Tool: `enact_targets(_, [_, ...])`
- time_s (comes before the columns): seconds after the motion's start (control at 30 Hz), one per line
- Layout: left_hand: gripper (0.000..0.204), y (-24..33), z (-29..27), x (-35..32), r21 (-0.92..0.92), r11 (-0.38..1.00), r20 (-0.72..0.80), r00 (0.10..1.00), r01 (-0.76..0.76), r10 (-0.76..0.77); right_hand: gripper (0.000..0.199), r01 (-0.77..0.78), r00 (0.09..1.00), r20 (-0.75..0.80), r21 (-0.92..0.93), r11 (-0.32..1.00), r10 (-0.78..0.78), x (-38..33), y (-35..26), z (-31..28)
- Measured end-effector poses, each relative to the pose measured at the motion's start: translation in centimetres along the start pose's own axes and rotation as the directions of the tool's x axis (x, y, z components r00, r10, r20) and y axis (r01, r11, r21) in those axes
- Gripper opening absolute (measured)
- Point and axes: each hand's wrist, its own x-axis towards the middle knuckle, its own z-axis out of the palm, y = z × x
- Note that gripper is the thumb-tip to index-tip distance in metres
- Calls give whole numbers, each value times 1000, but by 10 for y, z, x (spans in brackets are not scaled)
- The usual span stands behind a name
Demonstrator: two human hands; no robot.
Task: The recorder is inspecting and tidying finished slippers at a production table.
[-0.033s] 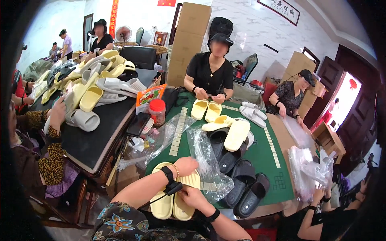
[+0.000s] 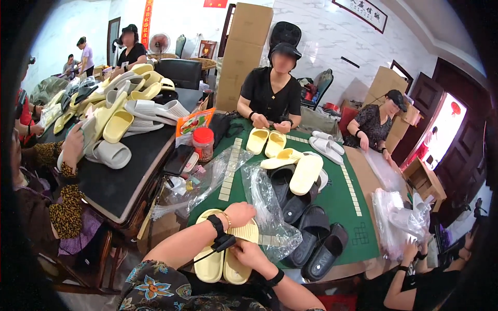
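At the green table's (image 2: 342,207) near edge, a pair of pale yellow slippers (image 2: 224,259) lies sole-up; left hand (image 2: 239,213) curls over them, right hand (image 2: 250,254) pinches one's edge; clear plastic bag (image 2: 270,217) just beside.

At lower centre, the left hand (image 2: 240,213) and right hand (image 2: 249,254) grip a pair of yellow slippers (image 2: 215,264) on the green table (image 2: 340,205), beside black slippers (image 2: 311,241).

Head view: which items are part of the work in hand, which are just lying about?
In hand:
- left hand
- right hand
- yellow slipper pair
- clear plastic bag

Lying about:
- black slippers
- red-lidded jar
- phone
- slipper pile
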Motion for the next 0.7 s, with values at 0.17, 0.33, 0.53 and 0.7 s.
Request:
enact_targets(0.17, [10, -2, 8, -4, -28, 999, -107, 993, 45, -47, 25, 24, 999, -20, -30, 999, -25, -4, -2, 0])
enact_targets(0.33, [13, 2, -3, 3, -102, 993, -21, 998, 64, -66, 24, 44, 998, -51, -31, 999, -45, -7, 2, -4])
enact_targets(0.53, [13, -3, -5, -2, -298, 930, 39, 977, 214, -212, 22, 59, 995, -73, -38, 998, -62, -1, 9, 0])
enact_targets(0.7, [16, -14, -10, -4, -340, 913, 94, 974, 226, -206, 21, -6, 1000, -6, -57, 998, 6, 0, -12, -11])
